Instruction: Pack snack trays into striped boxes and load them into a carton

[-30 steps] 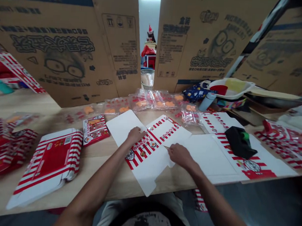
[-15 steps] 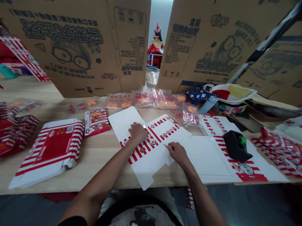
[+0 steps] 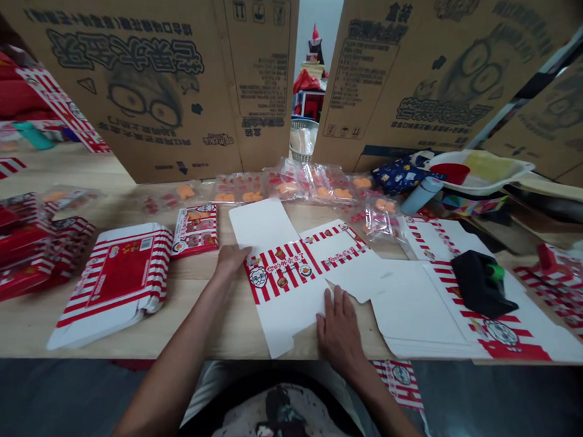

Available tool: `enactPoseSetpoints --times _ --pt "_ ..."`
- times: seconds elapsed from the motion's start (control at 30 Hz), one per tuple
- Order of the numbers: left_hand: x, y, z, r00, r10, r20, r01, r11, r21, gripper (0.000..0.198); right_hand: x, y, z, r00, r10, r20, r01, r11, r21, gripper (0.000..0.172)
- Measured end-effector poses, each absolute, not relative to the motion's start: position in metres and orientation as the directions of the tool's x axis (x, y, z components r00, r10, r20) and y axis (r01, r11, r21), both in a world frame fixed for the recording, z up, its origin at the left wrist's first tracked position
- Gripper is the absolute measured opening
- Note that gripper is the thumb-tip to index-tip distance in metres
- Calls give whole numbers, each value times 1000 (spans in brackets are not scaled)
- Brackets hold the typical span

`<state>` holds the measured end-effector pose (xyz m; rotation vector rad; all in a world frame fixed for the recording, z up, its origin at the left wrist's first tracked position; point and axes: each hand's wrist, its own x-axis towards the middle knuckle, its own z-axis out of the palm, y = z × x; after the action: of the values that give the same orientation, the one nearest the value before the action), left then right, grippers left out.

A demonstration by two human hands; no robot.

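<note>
A flat, unfolded cardboard box blank, white with red stripes and cartoon prints, lies in front of me. My left hand is at its left edge, fingers closed on the border with one fingertip over the printed face. On the blank's lower right edge, my right hand rests palm down, fingers extended and slightly apart, holding nothing. More flat box blanks are stacked to the right, beneath a black tape dispenser with a green roll.
Left of the blank are a filled snack box and a stack of folded striped boxes. Clear packets of orange and red pieces line the back, before tall brown cartons. A blue bottle and white basin stand back right.
My left hand has slid from the blank's middle to its left edge. My right hand has gone from pinching a corner to lying flat on the lower edge. The view has shifted slightly.
</note>
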<state>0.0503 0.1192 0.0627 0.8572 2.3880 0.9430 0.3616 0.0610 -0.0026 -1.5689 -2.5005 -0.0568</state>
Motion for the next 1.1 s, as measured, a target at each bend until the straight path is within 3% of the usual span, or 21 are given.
enactPoseSetpoints --times 0.1,0.23,0.37,0.53,0.67,0.77,0.87,0.97,1.1 --pt "58 118 66 -609 781 -141 550 543 635 28 363 66 6 -427 896 124 896 437 -76 59" --pt "81 128 71 -386 917 -98 778 381 499 33 357 65 10 -424 903 75 898 429 -94 60" --pt "103 142 70 -258 950 -176 873 307 378 51 349 58 1 -396 904 162 902 415 -116 63" --pt "113 144 66 -200 965 -170 927 243 288 48 349 51 -6 -397 876 276 871 454 -188 63" --pt "99 154 72 -134 972 -192 949 182 259 71 359 38 -3 -483 828 285 779 555 -293 61" --pt "91 159 76 -131 963 -234 955 186 232 86 370 25 2 -395 877 273 759 479 -441 61" --pt "92 152 75 -135 955 -266 951 200 236 83 384 11 8 -174 950 259 779 294 -553 56" --pt "95 141 70 -161 943 -291 932 242 270 81 401 0 13 -10 974 225 795 144 -589 54" --pt "90 141 79 -169 912 -374 864 320 390 69 421 -5 24 20 990 137 762 73 -643 46"
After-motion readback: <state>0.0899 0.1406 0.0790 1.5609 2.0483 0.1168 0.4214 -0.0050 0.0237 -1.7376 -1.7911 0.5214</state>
